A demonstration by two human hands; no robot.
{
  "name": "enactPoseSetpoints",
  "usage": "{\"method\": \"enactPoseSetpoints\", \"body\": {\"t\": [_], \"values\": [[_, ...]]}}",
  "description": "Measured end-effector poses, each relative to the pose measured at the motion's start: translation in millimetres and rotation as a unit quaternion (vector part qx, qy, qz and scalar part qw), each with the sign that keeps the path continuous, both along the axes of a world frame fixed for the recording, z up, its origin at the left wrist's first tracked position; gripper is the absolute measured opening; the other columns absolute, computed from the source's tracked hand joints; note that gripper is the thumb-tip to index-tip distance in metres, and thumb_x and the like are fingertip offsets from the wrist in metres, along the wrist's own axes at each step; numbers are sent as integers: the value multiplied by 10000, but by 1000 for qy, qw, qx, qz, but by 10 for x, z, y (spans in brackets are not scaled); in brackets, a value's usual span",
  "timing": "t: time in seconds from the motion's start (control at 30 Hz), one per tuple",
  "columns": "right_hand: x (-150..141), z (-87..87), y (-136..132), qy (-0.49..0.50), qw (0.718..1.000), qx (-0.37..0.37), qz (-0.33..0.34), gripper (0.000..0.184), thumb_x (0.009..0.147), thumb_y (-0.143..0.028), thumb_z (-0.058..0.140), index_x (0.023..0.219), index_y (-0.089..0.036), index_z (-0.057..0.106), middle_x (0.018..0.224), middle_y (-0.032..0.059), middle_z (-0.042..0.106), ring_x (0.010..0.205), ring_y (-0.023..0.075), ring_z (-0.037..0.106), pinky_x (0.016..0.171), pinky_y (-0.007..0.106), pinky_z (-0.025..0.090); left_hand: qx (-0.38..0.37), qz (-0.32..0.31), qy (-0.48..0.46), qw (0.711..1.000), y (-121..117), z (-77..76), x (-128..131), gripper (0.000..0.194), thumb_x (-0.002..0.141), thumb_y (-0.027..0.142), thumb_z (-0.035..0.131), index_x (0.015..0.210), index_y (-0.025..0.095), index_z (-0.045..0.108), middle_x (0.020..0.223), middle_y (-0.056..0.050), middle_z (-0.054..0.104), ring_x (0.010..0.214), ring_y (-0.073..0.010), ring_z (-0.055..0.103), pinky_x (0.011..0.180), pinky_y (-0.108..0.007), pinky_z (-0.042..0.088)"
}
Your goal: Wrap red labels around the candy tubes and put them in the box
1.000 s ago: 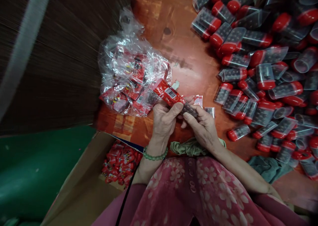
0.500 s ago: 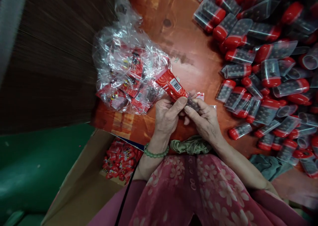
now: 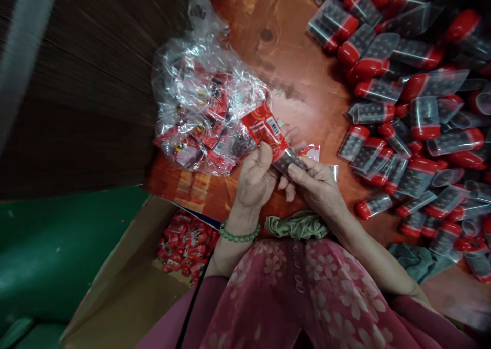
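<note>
My right hand (image 3: 320,182) pinches the lower end of a red-topped clear packet of dark round beads (image 3: 289,163), thumb on top. The packet's red printed part, with a white barcode, points up and left. My left hand (image 3: 253,177) is at the packet's left side, its thumb raised by the red edge. Blurred fingertips stretch out behind the packet, so the left hand looks open; its palm side is partly hidden. A small red and white packet (image 3: 311,152) lies on the table just beyond my right hand.
A clear plastic bag (image 3: 207,98) of red packets lies left on the wooden table (image 3: 291,47). Many red-capped clear tubes of dark beads (image 3: 424,116) are heaped right. A cardboard box (image 3: 126,267) with red packets (image 3: 187,246) stands below left. A green cloth (image 3: 297,225) lies near me.
My left thumb has lifted off the packet's face and moved to its left edge. More of the dark beads shows now. The whole view has shifted slightly.
</note>
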State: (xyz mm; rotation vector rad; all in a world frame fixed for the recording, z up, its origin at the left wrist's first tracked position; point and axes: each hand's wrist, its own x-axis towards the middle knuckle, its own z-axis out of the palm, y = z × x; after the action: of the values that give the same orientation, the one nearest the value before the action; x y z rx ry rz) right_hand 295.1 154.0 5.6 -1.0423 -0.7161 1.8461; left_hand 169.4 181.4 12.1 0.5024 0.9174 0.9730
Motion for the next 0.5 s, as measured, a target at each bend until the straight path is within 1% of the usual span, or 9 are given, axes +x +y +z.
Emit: {"method": "enactPoseSetpoints", "body": {"t": [0.07, 0.17, 0.23, 0.3, 0.33, 0.4, 0.47, 0.5], "values": [[-13, -2, -15, -12, 1000, -7, 4, 317, 833, -485, 703, 840, -185, 602, 677, -31, 686, 441, 75, 573, 455, 203, 451, 33, 11, 23, 999, -3, 13, 36, 584, 769, 684, 640, 1061, 179, 675, 935, -107, 764, 731, -201, 719, 464, -237, 522], [-83, 29, -52, -51, 998, 10, -36, 298, 845, -475, 690, 863, -197, 584, 668, -46, 667, 460, 72, 567, 484, 207, 457, 51, 41, 40, 997, -36, 0, 115, 556, 741, 672, 679, 1025, 194, 687, 980, -103, 768, 808, -213, 733, 453, -215, 496], [-153, 59, -72, -101, 991, 32, -78, 280, 858, -470, 672, 870, -211, 569, 652, -60, 633, 481, 72, 553, 502, 212, 457, 53, 72, 64, 994, -66, -25, 175, 536, 749, 688, 659, 991, 211, 694, 949, -92, 772, 770, -195, 729, 443, -210, 474], [-215, 76, -77, -162, 978, 51, -119, 286, 854, -489, 667, 874, -223, 565, 636, -68, 592, 504, 78, 534, 509, 219, 453, 62, 101, 89, 989, -96, -54, 221, 527, 752, 706, 641, 958, 223, 694, 883, -72, 769, 692, -167, 707, 440, -206, 459], [-234, 75, -73, -178, 974, 57, -129, 292, 850, -500, 666, 880, -227, 566, 633, -69, 581, 512, 83, 529, 511, 224, 454, 68, 109, 98, 987, -111, -66, 232, 528, 755, 712, 634, 947, 224, 693, 846, -62, 764, 639, -148, 684, 435, -202, 448], [-244, 56, -60, -156, 979, 57, -116, 292, 856, -509, 655, 887, -234, 563, 615, -71, 572, 502, 90, 527, 504, 230, 455, 77, 101, 106, 986, -137, -86, 222, 514, 771, 700, 628, 950, 222, 693, 790, -44, 750, 493, -94, 586, 393, -187, 393], [-219, 28, -47, -81, 992, 48, -80, 265, 883, -488, 632, 884, -234, 557, 583, -77, 569, 473, 92, 539, 489, 226, 448, 84, 65, 95, 990, -149, -94, 171, 501, 773, 675, 647, 978, 220, 694, 771, -31, 741, 377, -49, 438, 341, -189, 319], [-200, 17, -42, -45, 996, 44, -64, 252, 894, -472, 625, 875, -230, 556, 580, -77, 576, 464, 89, 547, 484, 221, 443, 86, 51, 84, 991, -145, -94, 134, 503, 770, 669, 656, 996, 222, 693, 769, -27, 736, 355, -40, 389, 331, -198, 305]]}}
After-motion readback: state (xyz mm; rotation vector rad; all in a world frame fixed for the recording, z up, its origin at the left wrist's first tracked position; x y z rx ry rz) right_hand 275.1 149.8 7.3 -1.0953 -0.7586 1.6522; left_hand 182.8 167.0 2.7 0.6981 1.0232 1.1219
